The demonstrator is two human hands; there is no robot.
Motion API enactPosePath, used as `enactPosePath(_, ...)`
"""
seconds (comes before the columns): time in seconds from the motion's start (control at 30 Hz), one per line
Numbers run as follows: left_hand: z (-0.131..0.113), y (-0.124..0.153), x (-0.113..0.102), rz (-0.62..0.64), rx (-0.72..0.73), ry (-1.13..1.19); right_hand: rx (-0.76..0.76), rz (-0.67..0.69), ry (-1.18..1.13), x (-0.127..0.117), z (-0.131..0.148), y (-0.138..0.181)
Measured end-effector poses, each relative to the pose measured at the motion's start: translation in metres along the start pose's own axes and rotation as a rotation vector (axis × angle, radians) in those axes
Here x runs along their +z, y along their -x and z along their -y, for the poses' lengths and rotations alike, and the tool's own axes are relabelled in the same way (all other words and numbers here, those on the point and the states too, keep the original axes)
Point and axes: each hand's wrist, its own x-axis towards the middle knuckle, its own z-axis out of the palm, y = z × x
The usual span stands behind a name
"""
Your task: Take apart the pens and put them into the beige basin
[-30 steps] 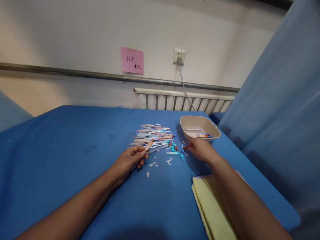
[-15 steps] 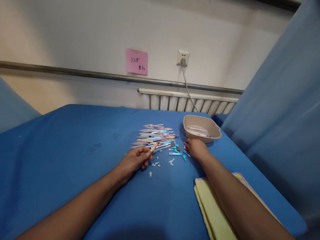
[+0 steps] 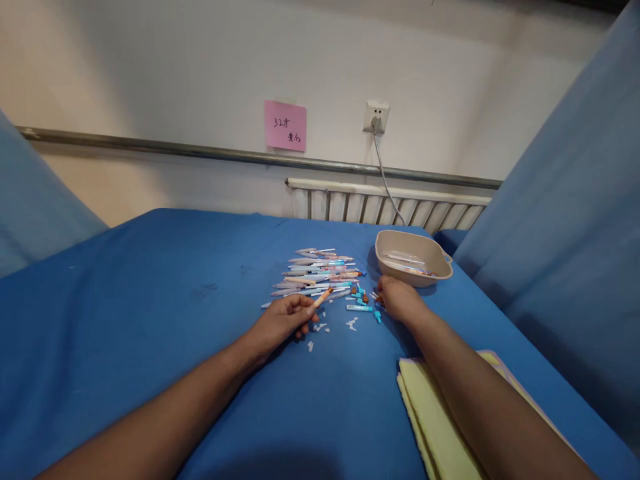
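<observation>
My left hand (image 3: pixel 289 317) is closed round a peach-coloured pen barrel (image 3: pixel 323 298) with a brown end, which points up and to the right. Beyond it lie several pens and pen parts (image 3: pixel 320 272) in a rough stack of rows. My right hand (image 3: pixel 399 298) is down on the sheet just in front of the beige bin, fingers bent together over small white and blue pieces; what they grip is hidden. Between the hands lie small turquoise and brown pen parts (image 3: pixel 359 294), a turquoise barrel (image 3: pixel 359 308) and white bits (image 3: pixel 352 324).
The beige bin (image 3: pixel 445 268) holds a few clear and coloured pen parts. A folded yellow towel (image 3: pixel 425 400) lies under my right forearm on the blue sheet (image 3: pixel 150 320). Behind are a radiator (image 3: pixel 370 203) and a plugged-in cord (image 3: pixel 383 167); a blue curtain (image 3: pixel 560 167) hangs at right.
The whole view has shifted slightly, so things appear further right. My left hand still holds the peach barrel. The brown piece seen at my right fingertips no longer shows there.
</observation>
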Motion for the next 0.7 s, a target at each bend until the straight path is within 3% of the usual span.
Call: enactPosePath(0.7,0.0014,0.0002,0.0004,0.013,0.003,0.001,-0.059,-0.011,-0.149,0.0046,-0.0081,-0.0033)
